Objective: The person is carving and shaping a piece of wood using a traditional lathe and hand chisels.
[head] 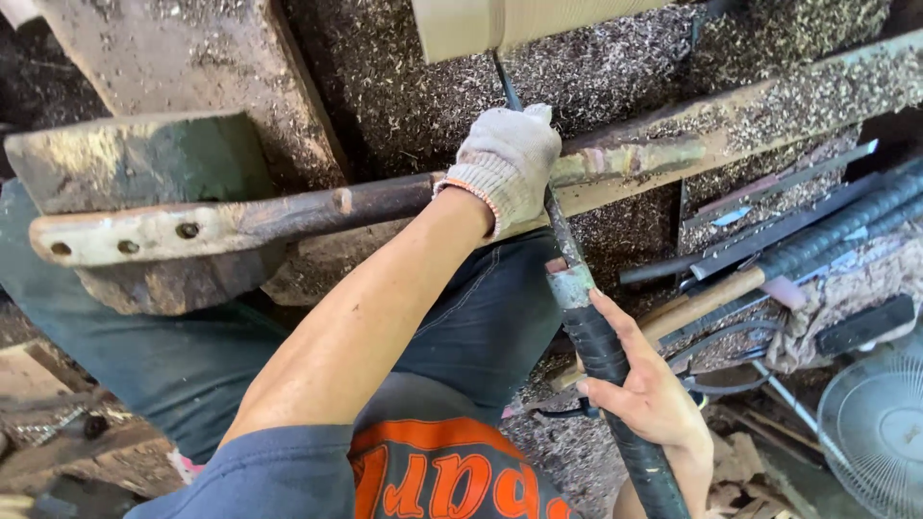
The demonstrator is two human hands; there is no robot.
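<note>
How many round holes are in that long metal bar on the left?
3, in a row near the left end of the metal bar: one at the tip, one beside it, one further right. The gloved left hand may hide more.

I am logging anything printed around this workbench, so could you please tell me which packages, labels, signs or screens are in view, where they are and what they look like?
No packages, signs or screens show.
Shirt print: bottom centre, on the person's dark blue shirt; big orange block lettering, partly cut off.
Pale tape band: around the long tool's shaft, above its black-wrapped handle, between the gloved left hand and bare right hand; worn, unreadable.
</note>
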